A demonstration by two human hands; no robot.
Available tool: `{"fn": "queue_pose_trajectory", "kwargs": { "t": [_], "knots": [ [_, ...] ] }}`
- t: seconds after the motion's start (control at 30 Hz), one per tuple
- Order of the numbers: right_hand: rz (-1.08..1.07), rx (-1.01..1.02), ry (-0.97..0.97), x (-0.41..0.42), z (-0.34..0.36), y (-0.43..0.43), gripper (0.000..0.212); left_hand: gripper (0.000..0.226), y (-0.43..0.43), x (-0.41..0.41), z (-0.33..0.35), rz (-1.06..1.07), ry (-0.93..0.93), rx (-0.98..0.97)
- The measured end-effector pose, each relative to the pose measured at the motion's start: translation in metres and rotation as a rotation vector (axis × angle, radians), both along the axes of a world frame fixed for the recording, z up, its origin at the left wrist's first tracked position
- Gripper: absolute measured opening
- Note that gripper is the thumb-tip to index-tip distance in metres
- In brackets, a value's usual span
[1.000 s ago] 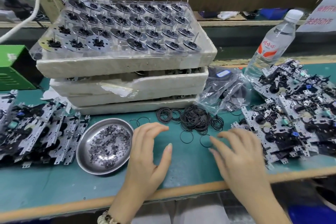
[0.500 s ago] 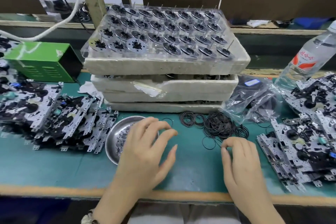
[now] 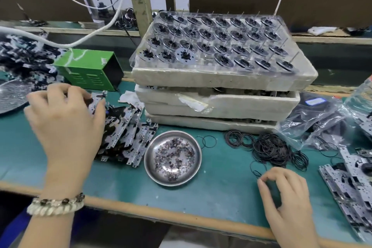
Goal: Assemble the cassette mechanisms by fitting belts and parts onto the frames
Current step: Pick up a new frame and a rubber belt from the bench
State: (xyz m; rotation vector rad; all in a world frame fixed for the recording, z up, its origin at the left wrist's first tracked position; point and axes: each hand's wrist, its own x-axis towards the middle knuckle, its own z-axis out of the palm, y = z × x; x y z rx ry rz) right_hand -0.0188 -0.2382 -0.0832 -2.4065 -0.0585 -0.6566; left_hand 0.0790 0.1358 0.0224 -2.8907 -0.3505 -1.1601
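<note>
The left hand (image 3: 64, 125) was laid over the pile of metal frames (image 3: 128, 131) at the left of the worktop (image 3: 221, 193), fingers (image 3: 98, 110) curled onto the topmost frame. The right hand (image 3: 285, 197) was pinched on a thin black belt (image 3: 256, 170) just in front of the heap of belts (image 3: 269, 147).

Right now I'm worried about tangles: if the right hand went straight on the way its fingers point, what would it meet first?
Probably the loose belt just past the right hand, then the belt pile; depth is uncertain.
</note>
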Motion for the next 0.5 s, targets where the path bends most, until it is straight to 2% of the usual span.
{"fn": "queue_pose_trajectory", "kwargs": {
  "t": [0.13,0.37,0.5],
  "knots": [
    [-0.001,-0.017,-0.031,0.002,-0.001,0.001,0.025,0.029,0.015,0.005,0.0,0.023,0.081,-0.012],
    [0.003,-0.006,-0.028,0.005,0.001,0.006,0.025,0.033,0.026,0.01,0.002,-0.132,0.08,0.198],
    [0.039,0.059,-0.009,0.006,0.005,0.022,0.025,0.03,0.03,0.011,0.007,-0.137,0.097,0.248]
  ]
}}
